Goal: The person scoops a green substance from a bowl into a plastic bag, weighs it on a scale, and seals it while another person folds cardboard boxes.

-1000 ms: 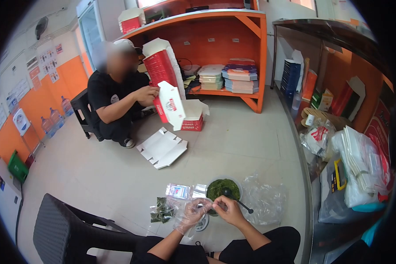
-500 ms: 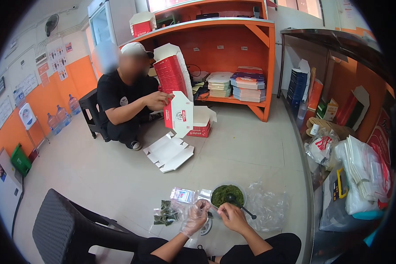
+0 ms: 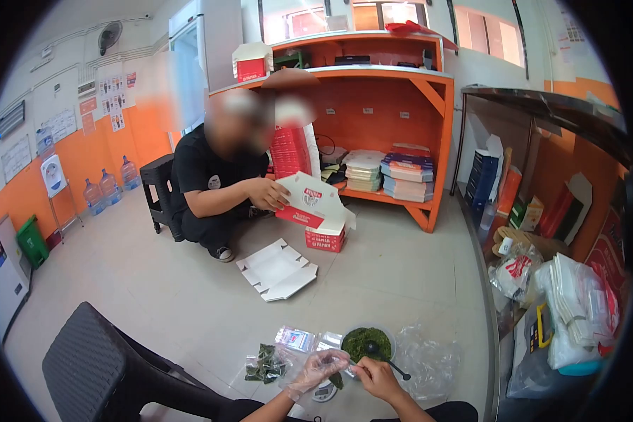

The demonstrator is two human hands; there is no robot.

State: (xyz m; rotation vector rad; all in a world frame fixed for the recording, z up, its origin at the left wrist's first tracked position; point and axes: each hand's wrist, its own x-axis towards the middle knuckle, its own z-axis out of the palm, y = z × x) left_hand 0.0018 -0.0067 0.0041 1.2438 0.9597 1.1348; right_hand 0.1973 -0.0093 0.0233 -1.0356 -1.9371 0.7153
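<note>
Compared with half a second ago, a green packet shows more plainly just below the fingers. The gloved left hand and bare right hand look pinched together on its clear plastic top, so the work seems to be at its mouth. The bowl sits just beyond the fingers (the co-worker's carton has tipped lower).

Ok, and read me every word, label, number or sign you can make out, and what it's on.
"PAMAN", on the small red box; the shorter word before it is unclear.
Too blurred: print on the carton the other person holds.
Too small: the wall posters and the blue-and-white packet.
</note>
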